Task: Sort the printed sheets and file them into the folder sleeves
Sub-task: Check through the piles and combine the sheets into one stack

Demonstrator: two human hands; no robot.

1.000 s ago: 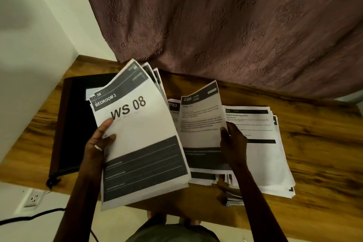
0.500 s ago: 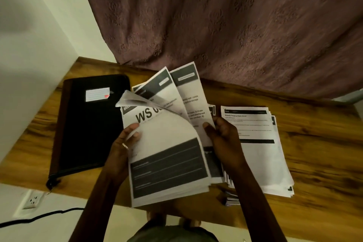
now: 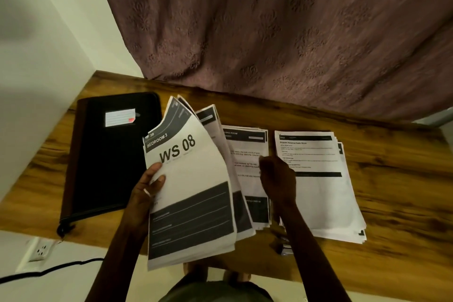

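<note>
My left hand (image 3: 147, 186) grips a fanned stack of printed sheets (image 3: 193, 193) by its left edge, lifted off the table; the top sheet reads "BEDROOM 3 WS 08". My right hand (image 3: 278, 176) is over the middle pile (image 3: 247, 144), its curled fingers holding the right edge of the top "LIVING ROOM" sheet, which lies nearly flat. A second pile of sheets (image 3: 323, 193) lies to the right. The black folder (image 3: 110, 162) lies closed at the left, with a white label on its cover.
The wooden table (image 3: 404, 179) runs along a mauve curtain (image 3: 269, 32). A small dark object (image 3: 284, 249) sits at the table's front edge under my right forearm. A wall (image 3: 36, 81) is at the left, with a socket (image 3: 40, 250) and cable below.
My right hand drew a sheet out of the held stack and brought it down onto the middle pile. The held stack shifted right, off the folder, which now shows fully.
</note>
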